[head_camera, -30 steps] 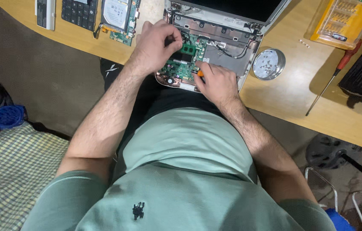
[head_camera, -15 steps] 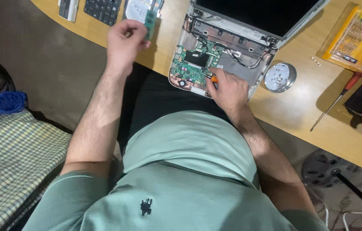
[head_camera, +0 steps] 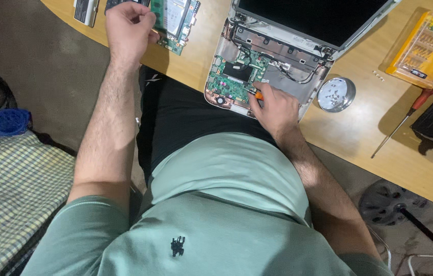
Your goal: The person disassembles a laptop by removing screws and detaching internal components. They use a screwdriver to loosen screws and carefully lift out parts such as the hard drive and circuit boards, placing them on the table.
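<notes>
1. Laptop [head_camera: 278,61], opened up with its green mainboard [head_camera: 237,82] bare, lies at the near edge of the wooden desk [head_camera: 349,138], screen tilted toward the far side.
2. Since a second ago the left hand [head_camera: 127,28] has left the mainboard and swung to the far left; it now sits beside a loose green circuit board [head_camera: 175,20], grip closed around something small that I cannot make out.
3. Half a second ago that hand held a narrow green module in the air; it is now down by the loose boards, so a part appears to have come out of the machine.
4. The right hand [head_camera: 275,107] has stayed at the near right of the mainboard, grip clenched on an orange-handled tool [head_camera: 259,95].
5. A round dish of screws [head_camera: 335,94], a red-handled screwdriver [head_camera: 405,120] and a yellow bit case [head_camera: 421,46] lie to the right, untouched.
</notes>
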